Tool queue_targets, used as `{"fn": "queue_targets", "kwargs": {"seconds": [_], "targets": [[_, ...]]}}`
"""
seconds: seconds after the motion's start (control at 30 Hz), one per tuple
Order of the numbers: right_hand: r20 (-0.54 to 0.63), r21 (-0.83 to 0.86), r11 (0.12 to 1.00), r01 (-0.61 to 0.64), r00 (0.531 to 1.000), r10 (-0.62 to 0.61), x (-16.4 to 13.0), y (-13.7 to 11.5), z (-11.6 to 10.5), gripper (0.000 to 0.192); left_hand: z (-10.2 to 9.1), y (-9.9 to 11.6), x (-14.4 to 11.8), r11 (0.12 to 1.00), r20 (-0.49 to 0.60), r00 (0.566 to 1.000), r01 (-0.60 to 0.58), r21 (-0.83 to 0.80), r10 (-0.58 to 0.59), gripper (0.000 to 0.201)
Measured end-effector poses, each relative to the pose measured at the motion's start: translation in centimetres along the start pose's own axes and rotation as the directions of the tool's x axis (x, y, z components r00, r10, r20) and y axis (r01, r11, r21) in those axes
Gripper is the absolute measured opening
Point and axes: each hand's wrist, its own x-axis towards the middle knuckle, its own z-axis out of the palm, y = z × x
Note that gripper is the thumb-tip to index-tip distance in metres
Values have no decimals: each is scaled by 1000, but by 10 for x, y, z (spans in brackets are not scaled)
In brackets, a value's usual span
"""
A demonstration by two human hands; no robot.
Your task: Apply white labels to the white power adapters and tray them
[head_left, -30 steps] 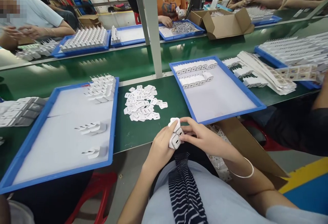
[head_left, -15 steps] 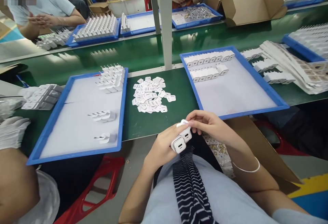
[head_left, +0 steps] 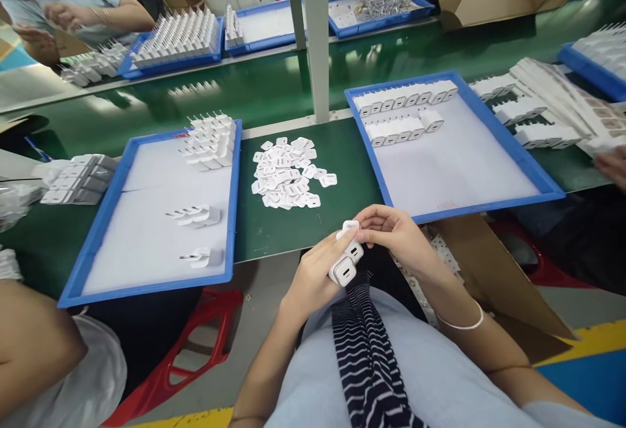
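My left hand is closed around white charger blocks, at least two, with their slotted port faces turned outward. A small white cover plate sits at the upper end of these chargers, under my left thumb. My right hand pinches at the plate's right edge with thumb and forefinger; its other fingers are curled. Beyond my hands, on the green bench, lies a loose pile of white cover plates. How the pinched plate rests on the charger is partly hidden by fingers.
At left a blue tray holds groups of white chargers with pins up. Another blue tray at right holds two rows of chargers. A white post rises behind the pile. Co-workers sit left, right and across the bench.
The camera view has shifted slightly, so bench and trays appear a little higher. My hands stay together at the chargers, and the cover plate shows more clearly. At far right a co-worker's hand has appeared.
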Motion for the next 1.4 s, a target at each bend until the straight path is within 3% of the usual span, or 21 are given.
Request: {"fn": "queue_targets", "kwargs": {"seconds": [0.2, 0.37, 0.6, 0.77, 0.9, 1.4], "targets": [[-195, 60, 981, 185, 966, -170, -3, -2, -10, 23, 3, 4, -5, 985, -104, 982, 152, -83, -160, 74], [88, 45, 998, 36, 995, -40, -25, -6, -10, 18, 4, 9, -7, 925, -102, 948, 263, -275, -300, 84], [88, -94, 995, 21, 996, -13, -39, -3, 4, 19, 5, 13, -5, 922, -48, 964, 236, -308, -262, 94], [114, -105, 994, 30, 993, -18, -41, -7, 1, 25, 2, 14, -6, 928, -38, 972, 212, -306, -234, 95], [145, -151, 988, 44, 989, -22, -43, -10, 0, 18, 0, 15, -5, 927, -27, 976, 194, -321, -214, 93], [85, -277, 957, 82, 995, -60, -52, -19, 4, 15, 1, 21, -3, 948, -46, 982, 165, -271, -184, 92]]}}
